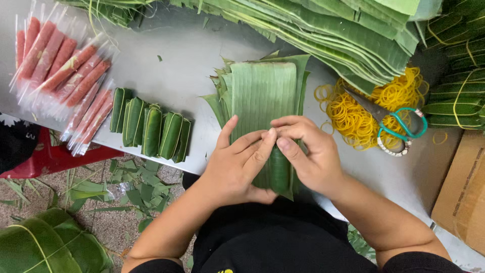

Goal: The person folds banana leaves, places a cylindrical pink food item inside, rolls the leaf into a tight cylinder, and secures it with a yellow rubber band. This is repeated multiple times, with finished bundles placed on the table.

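My left hand point(236, 164) and my right hand point(308, 151) both grip a leaf-wrapped roll point(278, 172) at the near edge of a stack of cut banana leaves point(260, 91). The fingers of both hands meet on top of the roll and press the leaf around it. Several finished green leaf rolls point(151, 129) lie in a row to the left of the stack. Further left lie several pink sausage sticks in clear plastic sleeves point(65, 71).
A pile of yellow rubber bands point(353, 114) with scissors point(399, 126) on it lies to the right on the grey table point(182, 65). Long banana leaves point(323, 30) are heaped at the back. A cardboard box point(462, 187) stands at right; leaf scraps point(136, 184) litter the floor.
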The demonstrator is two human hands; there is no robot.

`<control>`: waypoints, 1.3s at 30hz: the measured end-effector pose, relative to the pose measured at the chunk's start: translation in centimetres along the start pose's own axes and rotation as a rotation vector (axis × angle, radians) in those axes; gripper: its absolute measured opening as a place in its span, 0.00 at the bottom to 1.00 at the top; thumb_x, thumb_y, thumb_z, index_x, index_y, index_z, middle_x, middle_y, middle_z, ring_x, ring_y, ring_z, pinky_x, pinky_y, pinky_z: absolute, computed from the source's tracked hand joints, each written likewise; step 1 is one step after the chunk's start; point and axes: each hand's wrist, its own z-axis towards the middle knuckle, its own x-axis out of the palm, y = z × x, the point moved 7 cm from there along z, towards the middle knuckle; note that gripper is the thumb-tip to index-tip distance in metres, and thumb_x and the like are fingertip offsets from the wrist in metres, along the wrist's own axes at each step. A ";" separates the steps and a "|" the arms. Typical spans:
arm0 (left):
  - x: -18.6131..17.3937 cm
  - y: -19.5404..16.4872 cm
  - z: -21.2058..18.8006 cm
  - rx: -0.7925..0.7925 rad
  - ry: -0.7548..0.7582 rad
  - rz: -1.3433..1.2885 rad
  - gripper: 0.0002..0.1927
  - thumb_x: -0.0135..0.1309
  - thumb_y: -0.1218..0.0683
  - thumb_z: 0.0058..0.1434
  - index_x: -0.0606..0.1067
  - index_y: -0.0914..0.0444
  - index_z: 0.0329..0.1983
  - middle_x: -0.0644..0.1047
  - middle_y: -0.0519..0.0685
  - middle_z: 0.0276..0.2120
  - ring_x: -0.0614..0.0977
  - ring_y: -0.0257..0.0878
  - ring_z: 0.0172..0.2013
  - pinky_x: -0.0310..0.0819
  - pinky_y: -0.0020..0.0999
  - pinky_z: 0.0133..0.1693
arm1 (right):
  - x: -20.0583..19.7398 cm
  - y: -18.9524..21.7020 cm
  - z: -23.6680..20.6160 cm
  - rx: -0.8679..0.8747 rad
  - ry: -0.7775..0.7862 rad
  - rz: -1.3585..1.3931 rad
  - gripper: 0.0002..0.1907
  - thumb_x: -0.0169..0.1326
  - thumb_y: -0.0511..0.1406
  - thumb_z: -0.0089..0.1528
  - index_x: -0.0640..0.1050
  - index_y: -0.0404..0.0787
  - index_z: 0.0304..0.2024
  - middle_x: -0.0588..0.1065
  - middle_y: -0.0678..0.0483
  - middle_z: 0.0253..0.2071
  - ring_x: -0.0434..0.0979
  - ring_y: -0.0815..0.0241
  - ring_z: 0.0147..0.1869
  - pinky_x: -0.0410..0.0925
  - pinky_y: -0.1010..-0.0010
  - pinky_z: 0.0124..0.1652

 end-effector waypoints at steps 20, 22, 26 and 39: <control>0.6 3.0 -0.7 -0.310 -0.111 -0.636 0.54 0.70 0.41 0.44 0.62 0.65 0.71 0.71 0.53 0.61 0.73 0.46 0.62 0.65 0.42 0.67 | -9.1 -1.4 -0.1 0.043 -0.302 -0.598 0.02 0.58 0.31 0.71 0.78 0.38 0.45 0.76 0.52 0.43 0.77 0.60 0.44 0.70 0.70 0.45; 1.6 3.1 -0.5 -0.357 -0.076 -1.001 0.55 0.70 0.40 0.47 0.60 0.66 0.73 0.70 0.52 0.62 0.73 0.43 0.62 0.64 0.39 0.67 | -6.5 -0.7 -0.4 -0.009 -0.129 -0.374 0.03 0.57 0.30 0.67 0.77 0.37 0.43 0.76 0.51 0.42 0.77 0.60 0.46 0.70 0.69 0.47; 2.9 2.8 -0.1 -0.429 -0.079 -1.564 0.58 0.69 0.36 0.50 0.58 0.67 0.76 0.69 0.52 0.57 0.73 0.42 0.53 0.67 0.38 0.58 | -2.3 -0.6 -0.6 -0.024 -0.053 -0.209 0.04 0.57 0.31 0.67 0.74 0.37 0.41 0.73 0.55 0.37 0.74 0.61 0.41 0.68 0.72 0.43; 0.0 8.4 -0.8 -0.478 -0.348 -0.708 0.54 0.74 0.42 0.44 0.58 0.60 0.70 0.74 0.49 0.55 0.78 0.40 0.47 0.75 0.35 0.45 | 1.1 3.1 -0.5 -0.118 0.421 -0.011 0.05 0.60 0.34 0.61 0.80 0.39 0.38 0.73 0.55 0.26 0.71 0.62 0.23 0.63 0.70 0.25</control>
